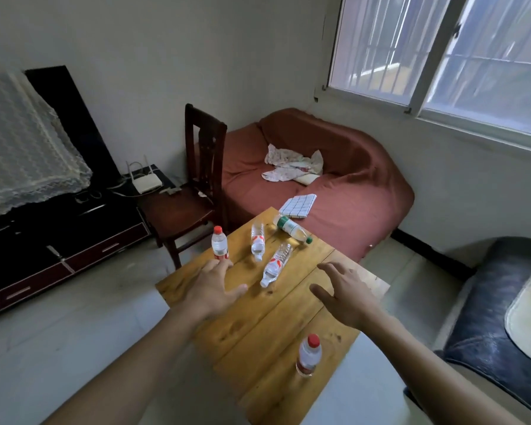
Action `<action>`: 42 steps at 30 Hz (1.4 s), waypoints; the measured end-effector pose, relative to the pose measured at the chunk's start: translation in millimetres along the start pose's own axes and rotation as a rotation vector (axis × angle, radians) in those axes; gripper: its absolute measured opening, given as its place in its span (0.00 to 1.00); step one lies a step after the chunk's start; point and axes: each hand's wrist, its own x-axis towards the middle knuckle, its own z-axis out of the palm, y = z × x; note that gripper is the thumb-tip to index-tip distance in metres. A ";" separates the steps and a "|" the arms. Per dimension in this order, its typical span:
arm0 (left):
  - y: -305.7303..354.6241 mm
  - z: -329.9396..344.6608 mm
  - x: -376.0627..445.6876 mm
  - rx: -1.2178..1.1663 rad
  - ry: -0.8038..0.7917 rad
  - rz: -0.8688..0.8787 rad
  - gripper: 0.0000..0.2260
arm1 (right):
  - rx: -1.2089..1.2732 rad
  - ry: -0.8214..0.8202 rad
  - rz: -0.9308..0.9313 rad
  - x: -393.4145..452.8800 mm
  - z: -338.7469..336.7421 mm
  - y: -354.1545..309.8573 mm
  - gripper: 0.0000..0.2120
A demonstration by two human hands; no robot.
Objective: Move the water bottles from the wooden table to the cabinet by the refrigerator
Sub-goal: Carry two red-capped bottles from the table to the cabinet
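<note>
On the wooden table (249, 320) are several water bottles. A red-capped bottle (219, 244) stands upright at the far left edge. Beside it a clear bottle (257, 242) and another clear bottle (276, 265) lie on their sides, and a green-capped bottle (292, 229) lies at the far end. A second red-capped bottle (309, 355) stands near the front right edge. My left hand (213, 286) hovers over the table with spread fingers, fingertips just short of the far red-capped bottle. My right hand (345, 291) is spread above the table's right side, holding nothing.
A dark wooden chair (193, 185) stands behind the table's left corner. A red-covered sofa (334, 191) with cloths lies beyond. A dark TV cabinet (58, 240) runs along the left wall. A dark upholstered seat (497, 317) sits at the right. No refrigerator shows.
</note>
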 end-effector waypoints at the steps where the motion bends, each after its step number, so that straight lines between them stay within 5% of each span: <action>1: -6.3 1.1 14.0 -0.005 -0.003 0.004 0.28 | 0.001 -0.007 0.011 10.3 4.3 -2.5 0.30; 21: -182.0 42.8 243.9 -0.213 -0.163 -0.039 0.28 | 0.022 -0.161 0.220 196.4 126.0 -67.5 0.29; 27: -216.7 81.6 301.2 -0.259 -0.085 -0.126 0.24 | 0.109 -0.209 0.289 231.8 181.8 -68.1 0.28; 33: -231.2 119.9 353.5 -0.282 0.009 -0.175 0.31 | 0.177 -0.227 0.370 255.4 217.8 -61.9 0.27; 42: -234.3 155.6 388.1 -0.310 0.141 -0.100 0.28 | 0.203 -0.251 0.434 265.0 223.8 -50.5 0.29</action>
